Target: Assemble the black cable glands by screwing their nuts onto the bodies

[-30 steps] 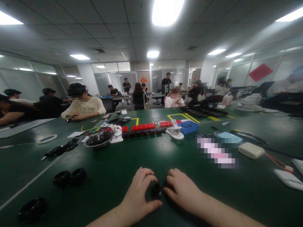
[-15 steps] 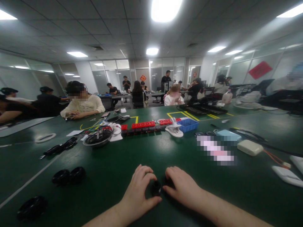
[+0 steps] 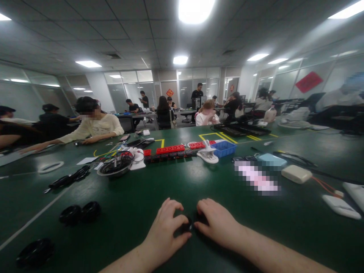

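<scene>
My left hand [image 3: 167, 231] is curled on the green table [image 3: 127, 204], thumb and fingers around a small black round part [image 3: 187, 226]. Much of that part is covered by the fingers. Close beside it, my right hand [image 3: 218, 223] is bent with its thumb toward the fingers. Something dark shows under the right fingers, too hidden to name. To the left lie glossy black ring-shaped pieces: one [image 3: 70, 215] touching another [image 3: 91, 211], and a third [image 3: 35, 253] nearer me.
Farther back are a metal bowl [image 3: 115, 170] of black cables, a row of red and black blocks [image 3: 170, 151], a white clamp [image 3: 208, 153] and a blue bin [image 3: 224, 149]. At right lies a cream case [image 3: 296, 174]. A person in a cream top [image 3: 105, 125] sits across the table.
The black part in my left hand has tipped and is more hidden by the fingers. The person across the table has stretched an arm out to the left. The view has shifted slightly.
</scene>
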`<state>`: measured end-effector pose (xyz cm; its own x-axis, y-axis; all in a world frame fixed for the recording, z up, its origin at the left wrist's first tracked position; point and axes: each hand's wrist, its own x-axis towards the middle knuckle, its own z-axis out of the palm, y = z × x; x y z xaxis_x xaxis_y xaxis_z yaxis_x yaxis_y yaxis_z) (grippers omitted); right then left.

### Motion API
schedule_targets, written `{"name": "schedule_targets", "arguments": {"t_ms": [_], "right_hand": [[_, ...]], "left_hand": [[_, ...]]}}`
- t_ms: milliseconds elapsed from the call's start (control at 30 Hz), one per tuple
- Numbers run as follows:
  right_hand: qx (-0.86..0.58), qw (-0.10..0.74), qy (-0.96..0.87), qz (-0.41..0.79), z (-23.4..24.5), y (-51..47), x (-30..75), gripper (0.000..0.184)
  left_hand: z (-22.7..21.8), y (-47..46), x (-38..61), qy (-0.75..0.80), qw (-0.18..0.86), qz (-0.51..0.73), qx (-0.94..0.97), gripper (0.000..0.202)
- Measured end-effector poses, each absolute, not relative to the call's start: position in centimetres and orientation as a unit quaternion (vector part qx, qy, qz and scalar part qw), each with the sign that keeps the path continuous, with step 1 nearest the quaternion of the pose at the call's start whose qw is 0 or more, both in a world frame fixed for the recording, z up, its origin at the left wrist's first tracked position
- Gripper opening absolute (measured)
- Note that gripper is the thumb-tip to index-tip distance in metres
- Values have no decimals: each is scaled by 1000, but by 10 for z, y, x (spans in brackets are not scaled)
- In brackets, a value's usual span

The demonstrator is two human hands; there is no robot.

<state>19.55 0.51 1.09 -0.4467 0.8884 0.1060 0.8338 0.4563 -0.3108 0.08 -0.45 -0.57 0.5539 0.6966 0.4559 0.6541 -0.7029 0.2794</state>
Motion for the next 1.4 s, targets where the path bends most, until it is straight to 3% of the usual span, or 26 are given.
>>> {"name": "schedule_targets", "arguments": {"t_ms": [367, 633, 1000, 1400], "right_hand": [[-500, 141, -848, 102, 8, 5, 197, 17], [-499, 143, -849, 94, 9, 4, 196, 17], [-529, 149, -825, 135, 14, 3, 194, 19], [-507, 134, -844, 110, 12, 4, 194, 18]], "left_hand": [[-6, -3, -1, 382, 43, 273, 882, 18], [-7, -4, 2, 398, 109, 235, 880, 25], [0, -5, 2, 385, 129, 238, 882, 6], [-7, -2, 1, 432, 141, 286, 844, 22]]}}
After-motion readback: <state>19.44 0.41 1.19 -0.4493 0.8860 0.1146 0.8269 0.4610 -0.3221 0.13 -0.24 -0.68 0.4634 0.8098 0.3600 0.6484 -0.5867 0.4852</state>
